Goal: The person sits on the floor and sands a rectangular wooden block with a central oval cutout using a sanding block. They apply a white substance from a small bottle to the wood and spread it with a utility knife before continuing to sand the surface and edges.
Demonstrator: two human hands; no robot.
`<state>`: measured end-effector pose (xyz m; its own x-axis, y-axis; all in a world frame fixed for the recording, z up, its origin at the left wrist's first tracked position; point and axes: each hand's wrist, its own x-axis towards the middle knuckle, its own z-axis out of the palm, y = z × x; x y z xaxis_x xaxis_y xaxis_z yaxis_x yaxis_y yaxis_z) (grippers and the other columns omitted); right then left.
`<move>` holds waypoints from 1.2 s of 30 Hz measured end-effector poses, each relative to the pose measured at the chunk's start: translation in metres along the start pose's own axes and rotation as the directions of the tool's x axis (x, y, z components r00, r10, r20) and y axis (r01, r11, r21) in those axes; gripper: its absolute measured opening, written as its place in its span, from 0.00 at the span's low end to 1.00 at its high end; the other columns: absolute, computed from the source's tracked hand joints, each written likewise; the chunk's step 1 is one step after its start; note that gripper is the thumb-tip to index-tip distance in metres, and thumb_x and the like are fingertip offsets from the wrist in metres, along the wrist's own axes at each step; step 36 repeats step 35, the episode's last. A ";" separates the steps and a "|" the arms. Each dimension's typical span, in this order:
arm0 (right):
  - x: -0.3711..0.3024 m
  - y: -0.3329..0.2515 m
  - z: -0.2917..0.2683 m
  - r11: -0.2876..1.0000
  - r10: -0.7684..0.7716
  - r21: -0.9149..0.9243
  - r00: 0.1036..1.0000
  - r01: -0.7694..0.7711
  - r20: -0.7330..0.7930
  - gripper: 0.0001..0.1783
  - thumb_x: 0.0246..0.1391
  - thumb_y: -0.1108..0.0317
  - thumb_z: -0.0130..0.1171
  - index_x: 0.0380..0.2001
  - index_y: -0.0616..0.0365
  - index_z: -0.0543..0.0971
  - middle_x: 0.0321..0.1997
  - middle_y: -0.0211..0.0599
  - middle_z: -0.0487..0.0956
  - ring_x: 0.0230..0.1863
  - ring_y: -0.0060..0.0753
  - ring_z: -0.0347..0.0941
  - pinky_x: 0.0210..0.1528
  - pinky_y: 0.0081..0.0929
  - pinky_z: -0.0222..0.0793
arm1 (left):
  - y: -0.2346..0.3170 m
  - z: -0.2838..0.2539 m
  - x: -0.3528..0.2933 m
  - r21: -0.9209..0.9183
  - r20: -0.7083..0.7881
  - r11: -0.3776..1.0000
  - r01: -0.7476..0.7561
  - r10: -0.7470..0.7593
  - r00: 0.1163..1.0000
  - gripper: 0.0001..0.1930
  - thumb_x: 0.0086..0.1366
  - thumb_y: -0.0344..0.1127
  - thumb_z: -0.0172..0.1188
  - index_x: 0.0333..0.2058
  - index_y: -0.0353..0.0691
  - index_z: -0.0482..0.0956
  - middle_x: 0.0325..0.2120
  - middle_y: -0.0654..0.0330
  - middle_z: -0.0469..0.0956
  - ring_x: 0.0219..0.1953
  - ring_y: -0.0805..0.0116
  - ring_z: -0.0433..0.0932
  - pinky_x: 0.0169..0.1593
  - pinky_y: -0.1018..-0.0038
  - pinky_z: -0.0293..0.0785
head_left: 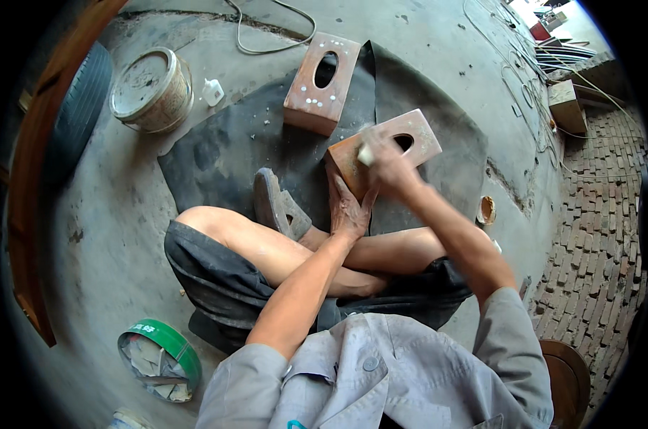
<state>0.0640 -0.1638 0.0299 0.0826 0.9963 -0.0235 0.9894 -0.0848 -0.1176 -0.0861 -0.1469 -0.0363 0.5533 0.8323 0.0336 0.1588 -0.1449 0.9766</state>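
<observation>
A wooden tissue box point(423, 134) with an oval opening rests tilted on the dark mat, its top partly covered by whitish dust. My left hand point(347, 209) grips the near side of this box, thumb and fingers spread along its wall. Over the box's left end, my right hand point(387, 166) is closed on a small pale yellowish block point(366, 155) pressed to the top face; the hand is somewhat blurred. Just beyond, to the left, a second wooden tissue box point(307, 89) stands with white spots around its oval opening.
The dark mat point(217, 161) lies under both boxes. Around it are a lidded bucket point(168, 100), a small white bottle point(212, 92), a tyre point(81, 107), a green-rimmed round container point(184, 350) of scraps, and a small orange-brown cup point(487, 210). Cables point(528, 100) trail at far right.
</observation>
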 end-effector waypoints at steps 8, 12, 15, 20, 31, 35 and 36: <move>-0.027 0.081 -0.009 0.925 0.091 -0.370 0.996 -0.083 0.004 0.31 0.59 0.69 0.53 0.67 0.65 0.71 0.73 0.54 0.69 0.75 0.51 0.63 0.77 0.41 0.58 | -0.020 0.022 0.002 0.000 0.030 0.999 -0.044 0.044 0.999 0.48 0.76 0.53 0.53 0.75 0.28 0.34 0.76 0.33 0.39 0.78 0.38 0.42 0.79 0.55 0.41; -0.039 0.062 -0.051 0.910 0.323 0.316 0.937 -0.268 -0.135 0.12 0.59 0.67 0.60 0.46 0.52 0.83 0.45 0.40 0.83 0.56 0.53 0.75 0.55 0.49 0.69 | -0.017 -0.002 0.017 -0.008 0.116 0.995 0.099 -0.097 0.989 0.41 0.77 0.47 0.53 0.74 0.24 0.46 0.75 0.34 0.46 0.77 0.41 0.47 0.79 0.56 0.41; -0.070 0.027 -0.073 0.975 0.083 0.223 0.921 0.005 -0.381 0.10 0.49 0.70 0.71 0.37 0.49 0.86 0.38 0.36 0.79 0.46 0.45 0.74 0.53 0.40 0.66 | 0.022 -0.026 0.002 0.268 0.116 0.954 -0.133 0.105 0.988 0.39 0.71 0.33 0.62 0.73 0.26 0.53 0.72 0.37 0.56 0.68 0.50 0.68 0.64 0.62 0.72; -0.089 0.002 -0.066 0.812 -0.329 0.475 0.938 0.339 -0.108 0.11 0.47 0.67 0.70 0.37 0.48 0.87 0.36 0.34 0.80 0.45 0.41 0.76 0.56 0.38 0.71 | 0.088 -0.070 -0.024 -0.289 0.579 0.844 0.451 -0.221 0.785 0.36 0.66 0.23 0.64 0.71 0.30 0.61 0.62 0.51 0.76 0.45 0.70 0.82 0.48 0.74 0.81; 0.011 0.108 -0.017 0.957 0.244 0.275 0.762 -0.090 -0.600 0.16 0.66 0.60 0.56 0.51 0.57 0.80 0.51 0.49 0.81 0.53 0.53 0.77 0.58 0.48 0.71 | 0.085 -0.070 0.011 0.363 0.368 0.756 -0.544 0.420 0.829 0.26 0.58 0.16 0.54 0.58 0.28 0.79 0.57 0.40 0.79 0.64 0.39 0.74 0.67 0.57 0.72; 0.029 0.161 -0.010 0.480 0.775 0.491 0.614 -0.727 0.152 0.38 0.73 0.41 0.43 0.74 0.57 0.63 0.80 0.51 0.58 0.82 0.62 0.43 0.80 0.64 0.33 | 0.060 -0.042 0.015 0.463 0.346 0.693 -0.553 0.433 0.833 0.34 0.55 0.16 0.54 0.65 0.33 0.74 0.64 0.38 0.72 0.70 0.44 0.69 0.74 0.57 0.60; 0.029 0.161 -0.010 0.480 0.775 0.491 0.614 -0.727 0.152 0.38 0.73 0.41 0.43 0.74 0.57 0.63 0.80 0.51 0.58 0.82 0.62 0.43 0.80 0.64 0.33 | 0.060 -0.042 0.015 0.463 0.346 0.693 -0.553 0.433 0.833 0.34 0.55 0.16 0.54 0.65 0.33 0.74 0.64 0.38 0.72 0.70 0.44 0.69 0.74 0.57 0.60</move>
